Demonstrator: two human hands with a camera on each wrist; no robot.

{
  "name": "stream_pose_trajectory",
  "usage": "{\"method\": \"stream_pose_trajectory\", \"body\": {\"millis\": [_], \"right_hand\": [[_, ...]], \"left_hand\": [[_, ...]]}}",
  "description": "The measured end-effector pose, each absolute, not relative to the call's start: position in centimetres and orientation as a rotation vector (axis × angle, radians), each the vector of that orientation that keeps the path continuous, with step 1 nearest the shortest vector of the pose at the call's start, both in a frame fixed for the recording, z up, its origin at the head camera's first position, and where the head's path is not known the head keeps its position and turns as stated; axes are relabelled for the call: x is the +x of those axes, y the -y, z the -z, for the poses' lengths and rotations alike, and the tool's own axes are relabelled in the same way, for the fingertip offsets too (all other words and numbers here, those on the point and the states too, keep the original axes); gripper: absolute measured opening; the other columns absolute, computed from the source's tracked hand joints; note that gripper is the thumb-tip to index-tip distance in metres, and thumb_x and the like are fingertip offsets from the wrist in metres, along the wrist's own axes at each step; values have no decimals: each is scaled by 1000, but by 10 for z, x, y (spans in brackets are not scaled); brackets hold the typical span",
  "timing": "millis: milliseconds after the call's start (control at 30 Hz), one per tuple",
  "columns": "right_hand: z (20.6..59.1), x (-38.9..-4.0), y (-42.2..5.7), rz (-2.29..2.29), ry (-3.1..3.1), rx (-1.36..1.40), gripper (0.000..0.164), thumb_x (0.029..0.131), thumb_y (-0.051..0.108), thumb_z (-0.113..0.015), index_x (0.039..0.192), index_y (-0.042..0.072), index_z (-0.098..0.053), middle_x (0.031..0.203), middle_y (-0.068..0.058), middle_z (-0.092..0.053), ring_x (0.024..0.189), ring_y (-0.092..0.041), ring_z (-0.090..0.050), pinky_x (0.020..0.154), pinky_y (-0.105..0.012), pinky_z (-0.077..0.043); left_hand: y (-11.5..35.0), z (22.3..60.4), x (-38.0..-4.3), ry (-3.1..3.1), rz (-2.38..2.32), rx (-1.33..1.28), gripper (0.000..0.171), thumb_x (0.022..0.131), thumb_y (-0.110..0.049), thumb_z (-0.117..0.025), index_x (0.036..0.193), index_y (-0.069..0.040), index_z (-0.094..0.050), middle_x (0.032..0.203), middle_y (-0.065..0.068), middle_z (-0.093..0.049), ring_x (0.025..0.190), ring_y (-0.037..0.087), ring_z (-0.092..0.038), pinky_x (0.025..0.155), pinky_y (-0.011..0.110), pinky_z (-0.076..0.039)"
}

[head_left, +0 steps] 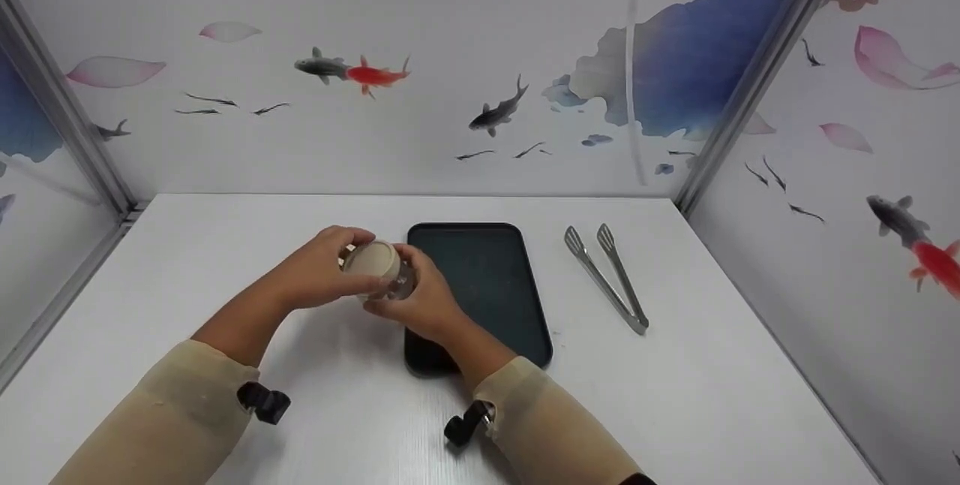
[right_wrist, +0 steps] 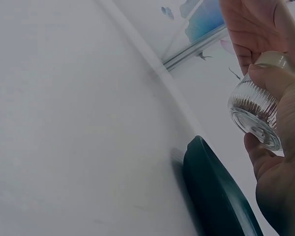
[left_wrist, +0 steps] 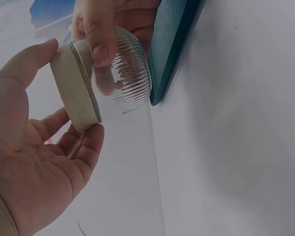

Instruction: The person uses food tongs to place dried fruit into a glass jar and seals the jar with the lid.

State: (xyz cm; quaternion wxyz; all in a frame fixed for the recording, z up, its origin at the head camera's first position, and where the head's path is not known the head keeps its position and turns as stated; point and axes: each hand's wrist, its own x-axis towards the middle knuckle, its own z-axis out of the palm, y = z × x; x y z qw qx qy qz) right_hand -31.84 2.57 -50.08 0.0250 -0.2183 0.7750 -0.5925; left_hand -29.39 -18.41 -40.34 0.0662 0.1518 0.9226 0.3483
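A ribbed clear glass jar (left_wrist: 132,73) with a cream lid (left_wrist: 74,88) is held up between both hands, tilted, over the table beside the tray's left edge. My left hand (head_left: 322,267) grips the lid by its rim, thumb on one side and fingers on the other. Around the glass body curls my right hand (head_left: 424,297), its thumb on the near side. The lid sits on the jar's mouth. Something brownish shows through the ribbed glass in the left wrist view; whether it is contents or fingers behind, I cannot tell.
A dark green-black rectangular tray (head_left: 480,282) lies flat at the middle of the white table (head_left: 720,395), partly under my right forearm. To its right rest metal tongs (head_left: 619,282), spread apart. Printed panels (head_left: 442,132) with fish and petals stand around the table.
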Motion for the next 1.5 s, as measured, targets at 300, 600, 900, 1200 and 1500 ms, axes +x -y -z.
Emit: {"method": "stream_pose_trajectory", "body": {"millis": [300, 600, 900, 1200, 1500], "right_hand": [[501, -318, -27, 1812, -2375, -695, 90, 80, 37, -95, 156, 32, -46, 148, 8, -53, 136, -11, -56, 114, -37, -51], [501, -318, -27, 1863, -2324, -704, 87, 83, 33, -92, 156, 27, -45, 149, 3, -53, 135, -15, -57, 108, -36, -56], [500, -318, -26, 1834, -2364, -692, 89, 82, 35, -94, 157, 29, -45, 150, 7, -53, 137, -12, -56, 113, -37, -52], [500, -318, -27, 1837, -2361, -683, 91, 82, 37, -94, 158, 28, -44, 151, 5, -52, 138, -14, -55, 115, -39, -51], [498, -316, -25, 1805, -2430, -612, 90, 80, 38, -96, 155, 32, -47, 150, 9, -53, 134, -11, -56, 113, -37, -53]], "left_hand": [[190, 403, -295, -2691, -1135, 612, 82, 89, -29, -82, 162, -19, -45, 165, 8, -45, 142, 32, -49, 107, 50, -51], [183, 408, -296, -2748, -1046, 380, 105, 88, -71, -75, 164, -12, -35, 156, 19, -44, 135, 36, -55, 99, 50, -57], [186, 406, -295, -2741, -1080, 503, 87, 89, -43, -83, 162, -17, -44, 160, 14, -44, 136, 34, -52, 98, 47, -56], [185, 409, -295, -2719, -1120, 459, 97, 87, -46, -84, 167, -20, -35, 163, 13, -38, 138, 34, -49, 97, 46, -56], [176, 408, -291, -2800, -1061, 339, 104, 87, -65, -81, 164, -11, -36, 159, 19, -42, 130, 34, -56, 95, 47, -57]]}}
